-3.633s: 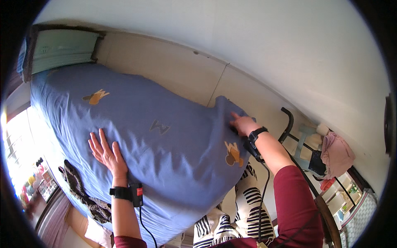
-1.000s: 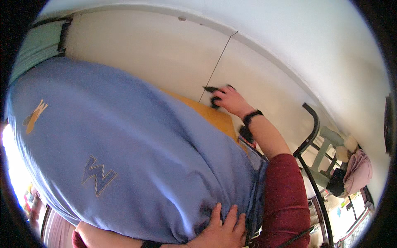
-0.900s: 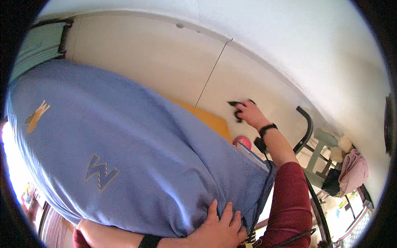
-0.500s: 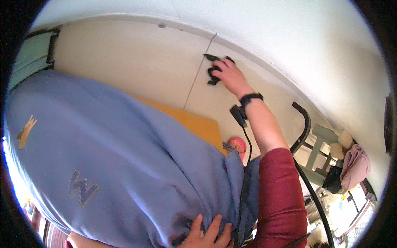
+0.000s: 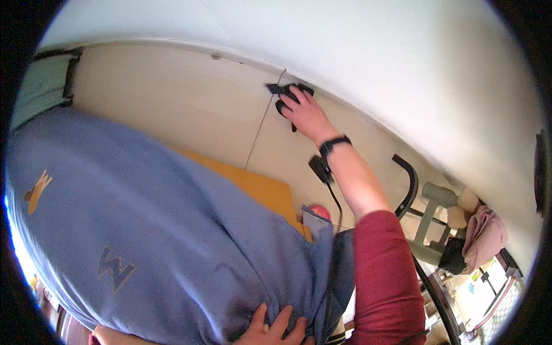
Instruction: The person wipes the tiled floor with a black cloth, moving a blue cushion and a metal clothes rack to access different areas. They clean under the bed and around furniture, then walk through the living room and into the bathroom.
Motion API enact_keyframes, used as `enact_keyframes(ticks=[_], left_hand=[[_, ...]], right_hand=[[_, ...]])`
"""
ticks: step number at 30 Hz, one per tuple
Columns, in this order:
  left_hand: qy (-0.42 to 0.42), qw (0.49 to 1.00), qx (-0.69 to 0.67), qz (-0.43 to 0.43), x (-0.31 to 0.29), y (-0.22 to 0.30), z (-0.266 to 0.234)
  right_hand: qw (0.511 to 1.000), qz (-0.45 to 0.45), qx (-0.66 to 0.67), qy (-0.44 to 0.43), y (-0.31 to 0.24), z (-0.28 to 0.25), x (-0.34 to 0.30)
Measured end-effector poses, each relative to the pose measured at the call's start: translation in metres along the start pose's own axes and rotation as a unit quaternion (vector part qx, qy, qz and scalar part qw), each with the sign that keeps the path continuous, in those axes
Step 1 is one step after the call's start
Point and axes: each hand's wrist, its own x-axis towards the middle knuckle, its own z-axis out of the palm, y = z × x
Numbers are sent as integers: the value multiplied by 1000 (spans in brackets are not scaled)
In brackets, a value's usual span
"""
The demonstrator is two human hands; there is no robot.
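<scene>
A broad blue cloth point(image 5: 167, 224) with stitched patches spreads across the left and middle of the view. On its lower edge rests my left hand point(image 5: 270, 330), fingers apart; part of this hand is cut off by the frame. My right arm, in a dark red sleeve, reaches far forward over pale floor tiles. At its end my right hand point(image 5: 307, 115) is closed over a crumpled black cloth point(image 5: 278, 89) on the floor, close to the wall's base. A black band point(image 5: 335, 145) circles that wrist.
A yellow-brown board point(image 5: 264, 190) shows beyond the blue cloth. A black box on a cable point(image 5: 321, 170) hangs beside my right forearm. To the right are a curved black bar point(image 5: 408, 181), a grey-green frame point(image 5: 431, 221) and a folded pink cloth point(image 5: 486, 233). The white wall point(image 5: 368, 52) borders the floor.
My right hand has moved forward and left with the black cloth, nearer the wall. The view has shifted slightly. My left hand stays on the blue cloth.
</scene>
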Motion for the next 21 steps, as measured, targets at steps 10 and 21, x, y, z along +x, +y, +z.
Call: enact_keyframes(ticks=[10,21], left_hand=[[-20,1000,-1,-14,2,4,1],[20,1000,19,3,-1,6,-2]], right_hand=[[916,388,17,-104,53,11,-179],[851,514,100,-43,35,-19,-261]])
